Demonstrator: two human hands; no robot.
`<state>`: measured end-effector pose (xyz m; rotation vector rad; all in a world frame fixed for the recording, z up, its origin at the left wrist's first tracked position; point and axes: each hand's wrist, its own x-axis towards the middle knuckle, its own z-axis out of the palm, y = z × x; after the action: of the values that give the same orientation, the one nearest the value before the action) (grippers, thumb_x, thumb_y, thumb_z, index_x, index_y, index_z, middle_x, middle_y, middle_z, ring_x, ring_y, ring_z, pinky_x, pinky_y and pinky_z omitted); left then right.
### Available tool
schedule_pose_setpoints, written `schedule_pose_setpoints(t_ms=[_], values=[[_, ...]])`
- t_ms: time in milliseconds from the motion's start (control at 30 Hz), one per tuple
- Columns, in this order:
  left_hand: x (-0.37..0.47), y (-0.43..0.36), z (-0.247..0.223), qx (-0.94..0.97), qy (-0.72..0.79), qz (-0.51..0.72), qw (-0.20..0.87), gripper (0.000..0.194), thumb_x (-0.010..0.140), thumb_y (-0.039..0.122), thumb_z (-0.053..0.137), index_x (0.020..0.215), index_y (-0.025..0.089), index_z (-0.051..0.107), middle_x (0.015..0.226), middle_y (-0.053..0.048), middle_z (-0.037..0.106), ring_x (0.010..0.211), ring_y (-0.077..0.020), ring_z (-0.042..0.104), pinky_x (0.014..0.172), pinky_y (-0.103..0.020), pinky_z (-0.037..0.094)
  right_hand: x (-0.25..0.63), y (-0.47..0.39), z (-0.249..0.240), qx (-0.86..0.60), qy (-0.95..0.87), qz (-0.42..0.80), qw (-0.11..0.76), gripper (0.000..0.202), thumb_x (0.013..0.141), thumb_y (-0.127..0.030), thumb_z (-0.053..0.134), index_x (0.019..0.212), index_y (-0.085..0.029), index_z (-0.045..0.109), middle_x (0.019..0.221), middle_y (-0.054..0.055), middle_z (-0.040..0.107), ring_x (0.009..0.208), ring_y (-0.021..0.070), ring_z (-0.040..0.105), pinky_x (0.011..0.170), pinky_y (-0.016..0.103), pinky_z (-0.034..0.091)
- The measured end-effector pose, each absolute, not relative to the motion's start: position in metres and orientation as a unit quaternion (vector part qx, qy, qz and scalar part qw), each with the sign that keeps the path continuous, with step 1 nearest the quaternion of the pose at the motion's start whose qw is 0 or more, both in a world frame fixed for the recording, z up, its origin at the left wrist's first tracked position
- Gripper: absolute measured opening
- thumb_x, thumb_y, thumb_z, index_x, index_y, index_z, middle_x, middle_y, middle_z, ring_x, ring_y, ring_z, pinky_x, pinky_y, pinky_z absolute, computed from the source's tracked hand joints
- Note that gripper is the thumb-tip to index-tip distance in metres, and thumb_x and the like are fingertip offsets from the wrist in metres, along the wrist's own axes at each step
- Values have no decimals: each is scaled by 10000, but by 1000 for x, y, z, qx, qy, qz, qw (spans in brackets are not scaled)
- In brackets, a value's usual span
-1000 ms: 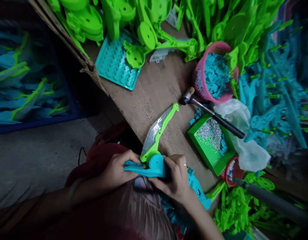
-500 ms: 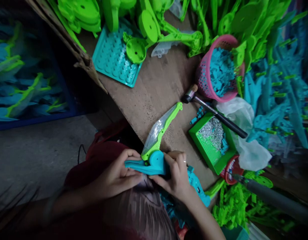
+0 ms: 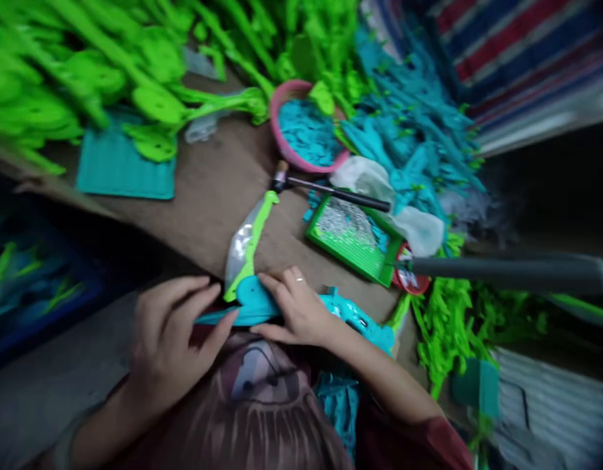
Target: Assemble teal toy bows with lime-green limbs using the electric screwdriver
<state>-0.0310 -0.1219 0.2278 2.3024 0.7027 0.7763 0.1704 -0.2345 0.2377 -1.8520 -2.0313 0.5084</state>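
My right hand [image 3: 299, 310] is closed around a blue plastic piece [image 3: 252, 294] with a rounded disc end, low at the table's near edge. Against that disc lies the end of a lime-green plastic arm [image 3: 255, 238] carrying a clear, curved blade-like panel [image 3: 240, 241]; whether the two are joined I cannot tell. My left hand [image 3: 171, 336] is open at the blue piece's narrow end, fingers spread apart, its thumb over or beside the tip. Another blue plastic part [image 3: 360, 313] lies behind my right wrist.
A mallet [image 3: 331, 190] rests across a green tray [image 3: 350, 261] of small metal pieces. Behind stands a pink basket [image 3: 277, 130] of blue bits. Lime-green parts [image 3: 154, 104] pile over a teal tray [image 3: 125, 176]. A dark rod-like tool [image 3: 507, 274] juts in from the right.
My left hand has loosened from the blue piece and spread its fingers. The right hand keeps hold of it. My view has turned and shifted right.
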Motion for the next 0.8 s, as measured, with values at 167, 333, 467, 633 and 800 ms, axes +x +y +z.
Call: schedule_pose_setpoints(t_ms=[167, 333, 467, 633, 800], values=[[11, -156, 233, 893, -117, 338, 274, 307, 918, 82, 588, 1190, 192, 680, 1154, -57, 731, 1220, -207, 613, 1131, -341, 453, 200, -267, 267, -663, -647, -39, 374, 368, 974, -326, 397, 1316, -216, 476, 1117, 76, 592, 1068, 211, 598, 887, 411, 545], [75, -207, 212, 922, -175, 297, 177, 398, 975, 223, 552, 1337, 67, 604, 1428, -166, 600, 1357, -308, 528, 1124, -450, 452, 288, -335, 299, -699, -252, -351, 570, 310, 871, -290, 525, 1178, -280, 564, 1035, 21, 574, 974, 195, 618, 857, 383, 536], [102, -207, 188, 937, -210, 259, 102, 446, 993, 221, 458, 1391, 47, 556, 1495, -193, 534, 1382, -339, 510, 1132, -471, 433, 338, -354, 300, -736, -301, 72, 602, 433, 847, -389, 615, 1250, -239, 567, 1018, 51, 696, 928, 214, 674, 825, 397, 575], [98, -185, 189, 923, -251, 273, 99, 464, 968, 144, 404, 1381, -16, 545, 1464, -259, 539, 1353, -367, 538, 1207, -538, 341, 345, -310, 293, -635, -395, 201, 633, 500, 773, -336, 772, 1212, -279, 540, 809, -31, 679, 797, 187, 678, 861, 423, 588], [93, -186, 191, 925, -210, 248, 198, 480, 960, 63, 339, 1370, 51, 588, 1470, -165, 568, 1394, -304, 503, 1240, -446, 297, 339, -250, 256, -590, -335, 73, 731, 394, 853, -355, 682, 1177, -287, 469, 630, -95, 505, 516, 117, 543, 528, 274, 506]])
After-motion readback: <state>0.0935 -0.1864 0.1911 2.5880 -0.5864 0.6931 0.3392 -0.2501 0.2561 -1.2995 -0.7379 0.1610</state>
